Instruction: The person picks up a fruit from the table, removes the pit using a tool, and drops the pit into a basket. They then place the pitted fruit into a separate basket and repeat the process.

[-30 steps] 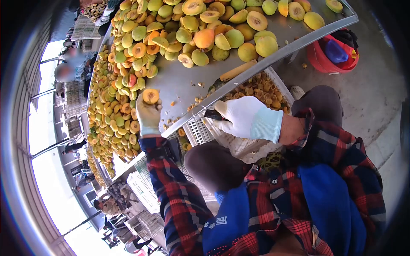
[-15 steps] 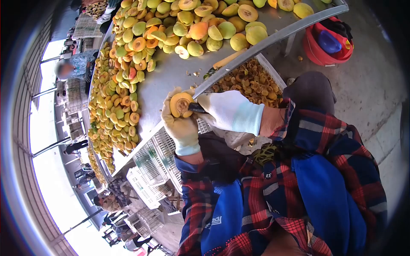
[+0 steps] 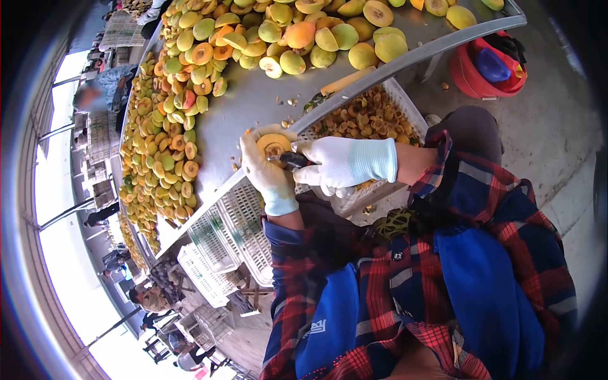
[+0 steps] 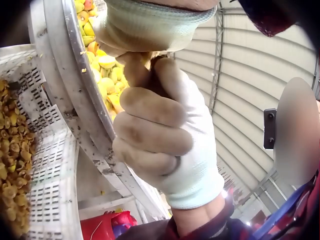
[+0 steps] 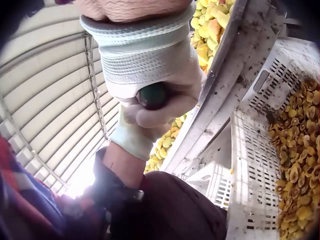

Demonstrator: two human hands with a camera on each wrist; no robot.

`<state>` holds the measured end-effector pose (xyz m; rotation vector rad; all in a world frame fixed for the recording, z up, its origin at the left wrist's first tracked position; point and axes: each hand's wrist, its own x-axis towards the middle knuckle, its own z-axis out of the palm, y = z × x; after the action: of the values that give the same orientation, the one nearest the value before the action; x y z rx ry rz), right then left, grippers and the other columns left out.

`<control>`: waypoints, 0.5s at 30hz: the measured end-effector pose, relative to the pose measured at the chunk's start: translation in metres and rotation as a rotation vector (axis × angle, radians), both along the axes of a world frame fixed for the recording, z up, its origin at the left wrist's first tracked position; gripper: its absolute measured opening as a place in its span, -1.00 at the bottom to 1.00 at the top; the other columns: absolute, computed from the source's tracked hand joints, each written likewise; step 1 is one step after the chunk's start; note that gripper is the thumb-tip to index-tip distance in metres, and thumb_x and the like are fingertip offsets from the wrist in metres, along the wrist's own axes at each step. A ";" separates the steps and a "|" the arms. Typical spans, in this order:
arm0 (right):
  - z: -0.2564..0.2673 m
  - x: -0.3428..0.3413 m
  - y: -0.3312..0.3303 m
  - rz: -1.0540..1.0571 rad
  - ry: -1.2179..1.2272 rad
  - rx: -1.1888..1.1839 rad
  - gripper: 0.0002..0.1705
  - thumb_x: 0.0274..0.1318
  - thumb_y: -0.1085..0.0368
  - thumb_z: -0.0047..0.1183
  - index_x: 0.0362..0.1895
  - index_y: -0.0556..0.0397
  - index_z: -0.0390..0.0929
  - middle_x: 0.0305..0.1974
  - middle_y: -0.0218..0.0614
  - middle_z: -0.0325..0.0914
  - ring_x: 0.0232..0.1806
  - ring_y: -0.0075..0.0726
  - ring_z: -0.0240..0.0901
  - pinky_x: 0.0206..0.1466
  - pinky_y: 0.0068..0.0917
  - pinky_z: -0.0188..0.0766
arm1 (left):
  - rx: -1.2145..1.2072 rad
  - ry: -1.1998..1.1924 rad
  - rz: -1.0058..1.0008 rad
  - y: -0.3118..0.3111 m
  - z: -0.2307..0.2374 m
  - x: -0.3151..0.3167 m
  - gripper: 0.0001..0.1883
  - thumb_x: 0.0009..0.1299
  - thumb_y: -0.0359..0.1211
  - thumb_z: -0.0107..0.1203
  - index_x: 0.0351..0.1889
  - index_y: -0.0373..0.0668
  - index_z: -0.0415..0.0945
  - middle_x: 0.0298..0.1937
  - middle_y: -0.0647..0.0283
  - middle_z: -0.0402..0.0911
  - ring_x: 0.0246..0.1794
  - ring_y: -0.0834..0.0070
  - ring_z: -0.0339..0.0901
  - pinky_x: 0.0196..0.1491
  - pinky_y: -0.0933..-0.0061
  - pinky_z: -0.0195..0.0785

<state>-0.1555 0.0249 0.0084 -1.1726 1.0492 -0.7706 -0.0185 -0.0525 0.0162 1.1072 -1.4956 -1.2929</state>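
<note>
In the head view my gloved left hand [image 3: 258, 166] holds a peach half [image 3: 273, 140] with its orange cut face up, just over the table's near edge. My gloved right hand [image 3: 335, 163] grips the dark handle of a small tool [image 3: 294, 160], whose working end reaches the middle of the cut face. The handle's dark green butt [image 5: 152, 96] sticks out of my right fist in the right wrist view. Curled right fingers [image 4: 150, 110] fill the left wrist view, close below the left cuff; the peach half is largely hidden there.
Many peach halves [image 3: 294, 63] are heaped on the metal table [image 3: 234, 114]. Below its edge stands a white crate [image 3: 410, 107] of brown pit pieces [image 3: 364, 117]. More white crates [image 3: 218, 231] stand at left. A red bucket [image 3: 465, 79] is on the floor at right.
My left hand has brought the peach half from over the table to the right hand. The tool has met the cut face, and my right hand has turned slightly over it.
</note>
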 end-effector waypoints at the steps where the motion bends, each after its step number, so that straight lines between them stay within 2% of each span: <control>1: -0.001 -0.008 -0.004 0.113 -0.170 0.123 -0.62 0.32 0.07 -0.04 -0.07 0.16 0.37 -0.58 -0.27 0.49 -0.65 -0.38 0.47 -0.60 -0.41 0.38 | 0.048 0.014 -0.041 -0.001 0.002 0.002 -0.52 0.56 -0.11 -0.35 -0.26 -0.32 0.46 -0.43 0.06 0.60 -0.43 0.38 0.54 -0.26 0.43 0.47; 2: 0.000 -0.012 -0.005 0.224 -0.340 0.246 -0.61 0.33 0.07 -0.04 -0.05 0.16 0.35 -0.59 -0.33 0.47 -0.69 -0.48 0.43 -0.62 -0.47 0.35 | 0.048 0.014 -0.038 -0.003 0.001 0.005 -0.52 0.56 -0.11 -0.35 -0.26 -0.32 0.46 -0.43 0.06 0.60 -0.43 0.38 0.54 -0.26 0.43 0.47; 5: 0.003 -0.007 0.000 0.150 -0.320 0.210 -0.63 0.34 0.07 -0.05 -0.14 0.18 0.39 -0.64 -0.38 0.43 -0.72 -0.52 0.39 -0.66 -0.53 0.29 | 0.020 0.059 -0.130 -0.006 -0.005 0.008 -0.48 0.57 -0.04 -0.34 -0.25 -0.33 0.45 -0.45 0.06 0.61 -0.46 0.39 0.54 -0.26 0.43 0.47; 7: 0.003 0.003 0.003 0.053 -0.217 0.110 -0.61 0.35 0.07 -0.08 -0.27 0.20 0.44 -0.71 -0.39 0.38 -0.72 -0.53 0.37 -0.66 -0.54 0.27 | -0.122 0.018 -0.025 -0.003 -0.007 0.003 -0.39 0.58 0.00 -0.39 -0.30 -0.35 0.51 -0.47 0.07 0.64 -0.47 0.42 0.52 -0.24 0.47 0.43; 8: 0.003 0.004 0.004 0.058 -0.217 0.108 -0.61 0.35 0.07 -0.08 -0.27 0.20 0.44 -0.71 -0.39 0.38 -0.72 -0.53 0.37 -0.66 -0.54 0.27 | -0.125 0.017 -0.020 -0.001 -0.008 0.002 -0.39 0.58 0.00 -0.39 -0.30 -0.35 0.51 -0.47 0.07 0.64 -0.47 0.42 0.52 -0.24 0.47 0.43; 10: 0.006 0.002 0.004 0.085 -0.270 0.214 -0.59 0.38 0.07 -0.11 -0.24 0.24 0.46 -0.72 -0.41 0.36 -0.74 -0.53 0.34 -0.68 -0.55 0.24 | -0.012 0.096 0.031 0.001 -0.012 0.001 -0.42 0.55 0.07 -0.26 -0.32 -0.30 0.46 -0.43 0.05 0.61 -0.48 0.40 0.53 -0.37 0.49 0.45; 11: 0.001 0.001 0.007 0.187 -0.465 0.222 -0.57 0.40 0.07 -0.14 -0.23 0.25 0.48 -0.73 -0.43 0.34 -0.77 -0.54 0.30 -0.69 -0.55 0.20 | 0.105 0.236 -0.044 0.004 -0.012 0.001 -0.45 0.52 0.08 -0.18 -0.31 -0.27 0.47 -0.45 0.07 0.58 -0.54 0.42 0.49 -0.45 0.53 0.39; 12: -0.003 0.004 0.008 0.187 -0.462 0.217 -0.57 0.40 0.07 -0.14 -0.23 0.25 0.48 -0.73 -0.43 0.34 -0.77 -0.54 0.30 -0.69 -0.55 0.20 | 0.100 0.239 -0.046 0.005 -0.012 0.002 -0.45 0.52 0.08 -0.18 -0.31 -0.27 0.47 -0.45 0.07 0.58 -0.54 0.42 0.49 -0.45 0.53 0.39; 14: -0.005 0.007 0.011 0.203 -0.692 0.200 -0.57 0.41 0.07 -0.16 -0.22 0.24 0.50 -0.75 -0.45 0.31 -0.80 -0.55 0.24 -0.71 -0.55 0.17 | 0.316 0.452 -0.172 0.006 -0.008 -0.001 -0.49 0.49 0.09 -0.13 -0.23 -0.23 0.47 -0.46 0.09 0.55 -0.59 0.44 0.44 -0.52 0.54 0.33; 15: -0.007 0.007 0.013 0.191 -0.640 0.193 -0.59 0.39 0.04 -0.12 -0.17 0.18 0.49 -0.69 -0.43 0.37 -0.75 -0.57 0.31 -0.69 -0.55 0.20 | 0.376 0.476 -0.207 0.003 -0.011 0.001 -0.51 0.48 0.09 -0.11 -0.12 -0.18 0.48 -0.44 0.11 0.55 -0.67 0.49 0.32 -0.62 0.52 0.21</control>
<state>-0.1486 0.0374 0.0017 -0.7645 0.4578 -0.7983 -0.0172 -0.0497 0.0049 0.7986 -1.0530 -1.8848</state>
